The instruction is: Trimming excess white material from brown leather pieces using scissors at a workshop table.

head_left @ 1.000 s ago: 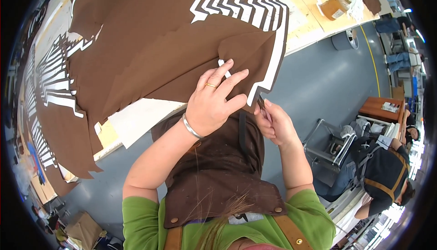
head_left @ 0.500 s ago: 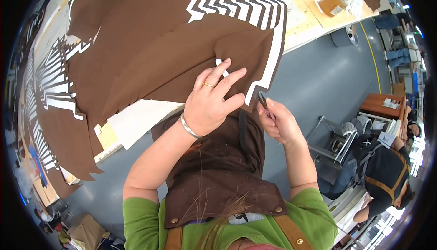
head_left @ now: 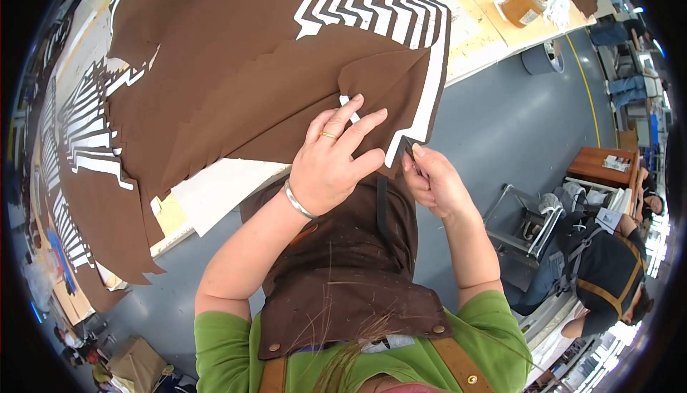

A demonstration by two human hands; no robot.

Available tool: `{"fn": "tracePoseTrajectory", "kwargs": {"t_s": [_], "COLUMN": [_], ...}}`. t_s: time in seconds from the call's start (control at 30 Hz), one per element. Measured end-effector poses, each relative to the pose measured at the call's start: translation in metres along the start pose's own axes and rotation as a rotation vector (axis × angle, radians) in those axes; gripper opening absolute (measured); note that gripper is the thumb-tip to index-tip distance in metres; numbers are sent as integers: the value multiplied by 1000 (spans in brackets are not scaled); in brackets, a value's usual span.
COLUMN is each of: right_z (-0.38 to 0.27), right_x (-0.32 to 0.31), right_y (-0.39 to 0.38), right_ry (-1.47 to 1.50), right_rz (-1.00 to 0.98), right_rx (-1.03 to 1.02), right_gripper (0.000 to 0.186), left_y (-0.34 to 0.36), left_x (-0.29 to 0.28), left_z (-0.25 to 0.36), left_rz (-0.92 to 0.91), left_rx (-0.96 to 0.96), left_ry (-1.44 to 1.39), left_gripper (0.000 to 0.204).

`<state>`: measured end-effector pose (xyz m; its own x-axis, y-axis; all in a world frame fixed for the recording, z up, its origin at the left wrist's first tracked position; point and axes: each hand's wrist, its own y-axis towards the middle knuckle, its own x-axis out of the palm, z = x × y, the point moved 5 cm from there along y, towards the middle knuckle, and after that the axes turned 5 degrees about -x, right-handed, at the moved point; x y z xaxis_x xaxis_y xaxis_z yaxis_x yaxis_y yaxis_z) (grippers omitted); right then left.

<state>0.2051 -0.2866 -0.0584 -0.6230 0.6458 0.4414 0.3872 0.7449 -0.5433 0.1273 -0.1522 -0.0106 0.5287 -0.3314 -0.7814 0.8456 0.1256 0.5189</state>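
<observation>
Head view: the right hand (head_left: 433, 182), clenched round a small cutting tool (head_left: 408, 145), has moved to the edge of the brown sheet (head_left: 250, 85), at three o'clock from the left hand (head_left: 331, 163), which presses it without grasping; work seems centred there.

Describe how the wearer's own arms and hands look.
Both sleeves are short and green. The left hand has a gold-coloured ring, with a silver-coloured bangle at its wrist. The right hand shows no jewellery; neither is gloved.
</observation>
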Motion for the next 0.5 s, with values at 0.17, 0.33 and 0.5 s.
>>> {"fn": "tracePoseTrajectory", "kwargs": {"t_s": [0.17, 0.33, 0.5], "right_z": [1, 0, 1], "right_x": [-2, 0, -1], "right_y": [-1, 1, 1], "right_ry": [0, 4, 8], "right_rz": [11, 2, 0], "right_rx": [9, 3, 3], "right_gripper": [30, 30, 30], "left_y": [0, 0, 0], "left_x": [-1, 0, 0], "left_z": [0, 0, 0], "left_rz": [-25, -4, -3], "left_rx": [-7, 2, 4], "left_ry": [-40, 2, 2], "left_gripper": [5, 6, 7]}}
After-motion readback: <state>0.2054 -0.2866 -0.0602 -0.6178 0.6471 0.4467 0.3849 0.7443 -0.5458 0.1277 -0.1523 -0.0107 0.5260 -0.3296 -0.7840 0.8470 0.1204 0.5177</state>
